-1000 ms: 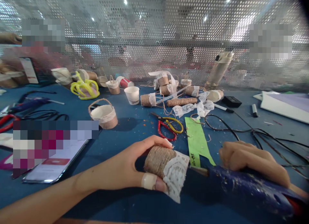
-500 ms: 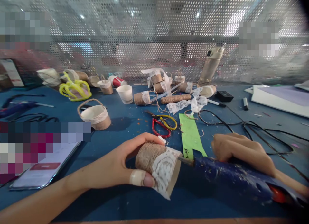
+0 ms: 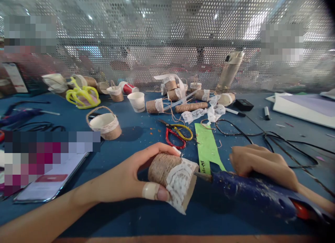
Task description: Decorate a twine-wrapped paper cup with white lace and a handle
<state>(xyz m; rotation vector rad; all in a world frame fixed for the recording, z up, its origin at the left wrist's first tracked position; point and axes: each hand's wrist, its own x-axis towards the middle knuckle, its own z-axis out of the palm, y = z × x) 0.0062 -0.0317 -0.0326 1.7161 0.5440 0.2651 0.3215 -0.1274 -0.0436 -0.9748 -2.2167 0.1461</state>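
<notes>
A small cup wrapped in brown twine, with white lace around its rim, lies tipped on its side in my left hand. My thumb and fingers grip it from both sides, and tape or a bandage covers the thumb and a fingertip. My right hand is curled against the far side of a blue hot glue gun; its grip is partly hidden behind the gun. The metal nozzle of the gun points left and reaches the lace at the cup's open rim. Red-and-yellow-handled scissors lie just beyond the cup.
A handled twine basket stands left, behind a phone. Farther back are a white paper cup, a yellow crown-shaped piece, lace and a twine roll. A green strip and black cables lie right.
The view has shifted slightly. My left hand still holds the cup, and the nozzle stays at its rim with little visible movement.
</notes>
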